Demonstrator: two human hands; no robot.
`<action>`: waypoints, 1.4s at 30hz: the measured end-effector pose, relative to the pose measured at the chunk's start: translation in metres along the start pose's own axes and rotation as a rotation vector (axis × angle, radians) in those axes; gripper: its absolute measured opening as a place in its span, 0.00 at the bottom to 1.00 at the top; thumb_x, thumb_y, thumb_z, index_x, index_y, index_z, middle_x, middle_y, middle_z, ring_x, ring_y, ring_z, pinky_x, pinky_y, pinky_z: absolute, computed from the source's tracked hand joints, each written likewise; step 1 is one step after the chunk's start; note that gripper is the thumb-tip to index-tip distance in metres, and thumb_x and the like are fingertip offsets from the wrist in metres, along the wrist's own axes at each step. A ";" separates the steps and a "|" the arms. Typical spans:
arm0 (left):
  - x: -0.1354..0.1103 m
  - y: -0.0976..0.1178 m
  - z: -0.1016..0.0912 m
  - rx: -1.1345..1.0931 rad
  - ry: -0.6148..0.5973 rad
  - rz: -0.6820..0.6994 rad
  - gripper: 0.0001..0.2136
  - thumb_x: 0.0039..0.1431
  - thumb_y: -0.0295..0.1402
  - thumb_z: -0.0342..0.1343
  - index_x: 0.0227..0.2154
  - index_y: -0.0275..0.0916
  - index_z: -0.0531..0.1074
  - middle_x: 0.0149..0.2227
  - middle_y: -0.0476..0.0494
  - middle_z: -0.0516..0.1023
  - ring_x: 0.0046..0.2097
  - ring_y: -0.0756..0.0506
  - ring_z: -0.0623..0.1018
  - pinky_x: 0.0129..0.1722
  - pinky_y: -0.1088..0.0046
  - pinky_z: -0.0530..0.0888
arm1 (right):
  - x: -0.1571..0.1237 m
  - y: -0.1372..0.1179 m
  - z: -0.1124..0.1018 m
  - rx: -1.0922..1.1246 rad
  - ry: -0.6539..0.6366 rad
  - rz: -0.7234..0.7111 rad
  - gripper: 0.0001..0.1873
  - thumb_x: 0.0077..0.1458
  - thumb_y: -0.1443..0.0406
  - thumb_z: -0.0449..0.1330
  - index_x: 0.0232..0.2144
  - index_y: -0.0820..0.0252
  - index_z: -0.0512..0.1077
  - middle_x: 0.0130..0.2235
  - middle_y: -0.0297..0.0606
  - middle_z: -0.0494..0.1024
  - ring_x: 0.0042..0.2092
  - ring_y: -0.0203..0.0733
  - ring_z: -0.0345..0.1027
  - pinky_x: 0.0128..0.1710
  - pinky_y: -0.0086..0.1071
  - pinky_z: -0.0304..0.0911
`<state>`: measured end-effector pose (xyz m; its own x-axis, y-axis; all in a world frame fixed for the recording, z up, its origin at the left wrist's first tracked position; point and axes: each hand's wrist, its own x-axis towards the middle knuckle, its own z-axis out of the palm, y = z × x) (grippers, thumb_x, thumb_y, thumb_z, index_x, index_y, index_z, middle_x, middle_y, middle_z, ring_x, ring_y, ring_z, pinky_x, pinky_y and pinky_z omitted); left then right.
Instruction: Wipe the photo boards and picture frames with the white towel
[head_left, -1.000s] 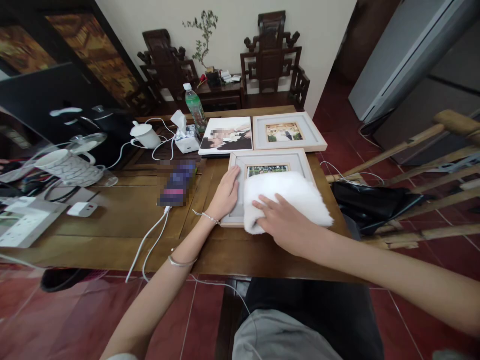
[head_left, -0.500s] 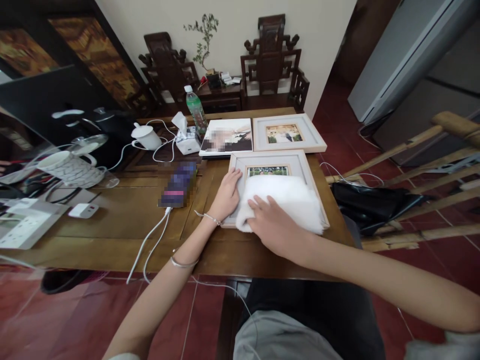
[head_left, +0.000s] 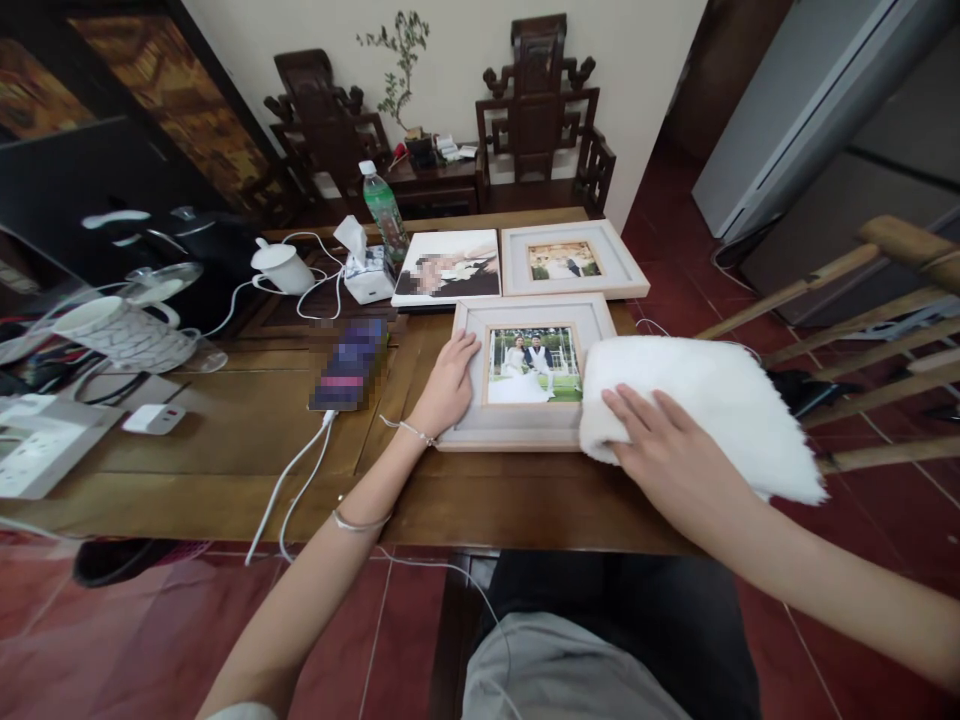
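A light wooden picture frame (head_left: 517,432) lies flat near the table's front, with a wedding photo of two seated people in its middle. My left hand (head_left: 448,385) grips the frame's left side, fingers over its border and thumb hidden. Under my right hand (head_left: 667,445) is a folded, fluffy white cloth (head_left: 705,385), pinched with the fingers on top. It covers the right border of the frame and sticks out past the table's right edge. Behind lie a second wooden frame (head_left: 626,258) and a white-edged photo panel (head_left: 450,265).
On the table (head_left: 247,470) are a phone (head_left: 349,362) on a white cable, a tissue box (head_left: 369,275), a green-labelled bottle (head_left: 384,212), a lidded cup (head_left: 283,268), a patterned mug (head_left: 127,333) and a power strip (head_left: 52,450). A bamboo rack (head_left: 847,350) stands to the right.
My right hand has slid the white cloth rightward, off the photo and towards the table's right edge. The photo now shows fully. My left hand stays on the frame.
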<state>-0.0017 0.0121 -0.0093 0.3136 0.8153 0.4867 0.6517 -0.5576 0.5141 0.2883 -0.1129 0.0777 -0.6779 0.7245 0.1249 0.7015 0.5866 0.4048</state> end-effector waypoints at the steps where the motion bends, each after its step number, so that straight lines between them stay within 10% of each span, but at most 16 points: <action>1: 0.000 -0.001 0.000 -0.002 -0.009 -0.001 0.22 0.61 0.22 0.44 0.57 0.37 0.68 0.62 0.35 0.68 0.68 0.38 0.60 0.67 0.45 0.58 | -0.006 0.005 0.001 -0.012 0.006 0.007 0.08 0.55 0.70 0.62 0.35 0.63 0.82 0.59 0.57 0.72 0.59 0.62 0.66 0.55 0.52 0.62; 17: 0.000 -0.001 -0.001 0.032 -0.041 -0.001 0.23 0.59 0.20 0.43 0.57 0.34 0.68 0.63 0.33 0.68 0.69 0.38 0.60 0.68 0.47 0.56 | 0.085 0.096 0.041 0.046 -0.050 0.087 0.22 0.54 0.80 0.52 0.46 0.67 0.78 0.64 0.53 0.65 0.65 0.57 0.58 0.60 0.53 0.58; 24: 0.001 0.001 -0.005 0.025 -0.040 -0.003 0.24 0.58 0.20 0.45 0.57 0.37 0.69 0.62 0.36 0.69 0.68 0.38 0.61 0.68 0.46 0.57 | 0.162 0.049 0.026 0.127 0.158 -0.001 0.20 0.61 0.76 0.49 0.48 0.64 0.77 0.68 0.49 0.58 0.69 0.57 0.47 0.63 0.60 0.49; 29: 0.002 0.004 -0.008 -0.003 -0.060 -0.028 0.24 0.58 0.21 0.45 0.56 0.39 0.71 0.61 0.39 0.70 0.68 0.38 0.61 0.68 0.47 0.57 | 0.197 0.022 0.029 0.151 0.136 -0.064 0.20 0.67 0.74 0.45 0.46 0.70 0.77 0.66 0.48 0.62 0.68 0.51 0.48 0.65 0.47 0.44; 42: -0.001 0.003 -0.001 -0.036 0.010 -0.040 0.24 0.57 0.19 0.45 0.54 0.39 0.72 0.61 0.39 0.71 0.68 0.40 0.62 0.68 0.46 0.58 | 0.136 0.104 0.051 -0.045 -0.100 0.021 0.20 0.61 0.76 0.49 0.40 0.63 0.81 0.63 0.46 0.68 0.66 0.57 0.55 0.62 0.56 0.51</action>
<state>-0.0003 0.0095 -0.0072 0.2809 0.8353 0.4726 0.6382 -0.5304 0.5580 0.2804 0.0648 0.0909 -0.6364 0.7701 0.0434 0.7030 0.5560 0.4434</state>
